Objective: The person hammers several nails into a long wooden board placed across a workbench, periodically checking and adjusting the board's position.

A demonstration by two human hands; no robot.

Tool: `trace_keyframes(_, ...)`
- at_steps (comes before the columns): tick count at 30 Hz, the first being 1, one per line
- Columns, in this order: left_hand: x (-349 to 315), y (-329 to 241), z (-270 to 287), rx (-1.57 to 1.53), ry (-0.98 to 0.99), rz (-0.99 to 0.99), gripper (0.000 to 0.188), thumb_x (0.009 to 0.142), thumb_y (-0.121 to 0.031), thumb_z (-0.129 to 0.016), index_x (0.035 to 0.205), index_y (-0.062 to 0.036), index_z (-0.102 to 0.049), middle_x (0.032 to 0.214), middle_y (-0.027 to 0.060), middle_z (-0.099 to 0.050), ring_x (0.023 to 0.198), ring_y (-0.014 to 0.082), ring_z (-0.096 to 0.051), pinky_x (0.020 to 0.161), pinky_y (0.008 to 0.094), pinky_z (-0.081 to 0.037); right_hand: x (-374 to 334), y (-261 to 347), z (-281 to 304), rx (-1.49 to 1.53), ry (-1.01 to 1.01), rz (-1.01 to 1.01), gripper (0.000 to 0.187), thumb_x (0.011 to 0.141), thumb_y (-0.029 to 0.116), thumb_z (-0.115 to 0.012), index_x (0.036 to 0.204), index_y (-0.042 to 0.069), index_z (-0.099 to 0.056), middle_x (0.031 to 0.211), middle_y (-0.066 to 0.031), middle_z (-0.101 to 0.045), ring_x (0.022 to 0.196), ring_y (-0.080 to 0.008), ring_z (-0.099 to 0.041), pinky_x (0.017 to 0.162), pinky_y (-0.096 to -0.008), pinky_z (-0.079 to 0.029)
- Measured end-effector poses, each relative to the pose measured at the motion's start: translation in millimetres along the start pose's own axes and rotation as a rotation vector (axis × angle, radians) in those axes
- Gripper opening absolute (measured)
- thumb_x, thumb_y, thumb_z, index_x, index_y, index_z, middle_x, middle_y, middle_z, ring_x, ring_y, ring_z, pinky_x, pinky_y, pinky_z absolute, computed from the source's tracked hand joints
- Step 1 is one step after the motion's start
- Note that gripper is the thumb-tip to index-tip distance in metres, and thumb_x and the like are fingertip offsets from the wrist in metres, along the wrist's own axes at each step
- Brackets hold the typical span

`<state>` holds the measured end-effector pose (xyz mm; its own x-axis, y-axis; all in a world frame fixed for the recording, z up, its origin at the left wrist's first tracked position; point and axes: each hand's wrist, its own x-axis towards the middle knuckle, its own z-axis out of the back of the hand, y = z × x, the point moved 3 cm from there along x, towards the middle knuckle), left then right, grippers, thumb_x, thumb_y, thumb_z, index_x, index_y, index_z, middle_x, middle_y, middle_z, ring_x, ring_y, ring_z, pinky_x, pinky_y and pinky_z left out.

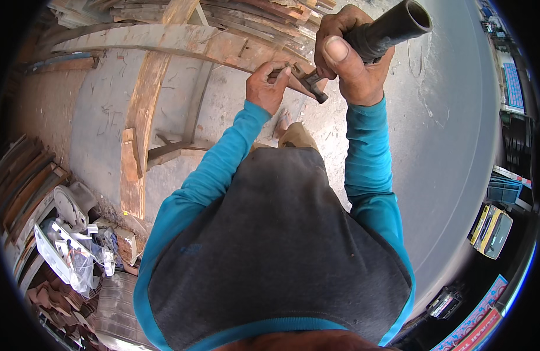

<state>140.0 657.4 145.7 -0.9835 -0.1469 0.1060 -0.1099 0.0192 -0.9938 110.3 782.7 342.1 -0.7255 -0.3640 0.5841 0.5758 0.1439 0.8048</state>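
My right hand [355, 64] is wrapped around the dark, tube-like grip of a hammer [393, 29]. The metal hammer head [315, 86] rests at or just above the right end of a long wooden plank [229, 48]. Close beside that head, my left hand [268, 86] lies over the plank's end, thumb and fingers pinched together. Whatever sits between those fingertips is too small to make out. A thin nail-like piece [243, 48] sticks out of the plank left of my hand.
An upright-running plank [144, 117] crosses under the long one, with a wooden frame leg [197, 102] beside it. Bent nails [109, 114] litter the floor. Stacked boards [264, 23] lie ahead. White scrap parts [65, 251] sit lower left; a road [463, 117] runs on the right.
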Motion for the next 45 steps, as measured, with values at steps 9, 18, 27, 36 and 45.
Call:
trace_keyframes(9,6,-5,2,0.049,0.056,-0.041,0.019,0.093,-0.015,-0.069,0.103,0.0006,-0.068,0.097,0.0113,-0.071,0.085,0.0159,-0.067,0.077,0.0299,-0.055,-17,14,-7,-0.114,-0.26,-0.042,0.032,0.086,0.024,-0.079,0.08,0.004,-0.055,0.064,-0.0037,-0.055,0.051,-0.0095,-0.052,0.046,-0.0252,-0.041)
trace_keyframes(18,-38,-71,-4,0.176,0.143,-0.521,0.065,0.09,-0.031,-0.071,0.139,0.0018,-0.044,0.128,0.0212,-0.053,0.119,0.0381,-0.054,0.101,0.0456,-0.044,-40,27,-30,-0.312,-0.293,-0.004,0.026,0.085,0.013,-0.079,0.078,0.006,-0.054,0.067,-0.0034,-0.053,0.06,-0.0107,-0.051,0.052,-0.0304,-0.042)
trace_keyframes(27,-42,-46,-12,-0.641,0.381,0.03,0.059,0.088,-0.024,-0.072,0.133,0.0009,-0.045,0.123,0.0197,-0.053,0.117,0.0347,-0.054,0.105,0.043,-0.041,-65,29,-63,-0.45,-0.353,0.251,0.03,0.08,0.01,-0.081,0.078,0.007,-0.051,0.068,-0.007,-0.053,0.058,-0.0211,-0.053,0.052,-0.0345,-0.041)
trace_keyframes(36,-55,-31,3,-0.666,0.374,0.257,0.05,0.09,-0.022,-0.071,0.128,0.0004,-0.048,0.12,0.0176,-0.056,0.114,0.0319,-0.056,0.103,0.0411,-0.043,-89,30,-88,-0.558,-0.286,0.336,0.033,0.076,0.011,-0.083,0.077,0.01,-0.05,0.069,-0.0064,-0.053,0.062,-0.0259,-0.056,0.061,-0.0379,-0.042)
trace_keyframes(45,-85,-34,-5,-0.713,0.399,0.344,0.041,0.091,-0.019,-0.069,0.123,-0.0001,-0.05,0.117,0.0156,-0.059,0.112,0.029,-0.059,0.101,0.0391,-0.045,-94,33,-83,-0.4,-0.004,0.152,0.033,0.074,0.015,-0.081,0.066,0.011,-0.05,0.056,-0.0047,-0.047,0.052,-0.0259,-0.05,0.061,-0.0389,-0.04)
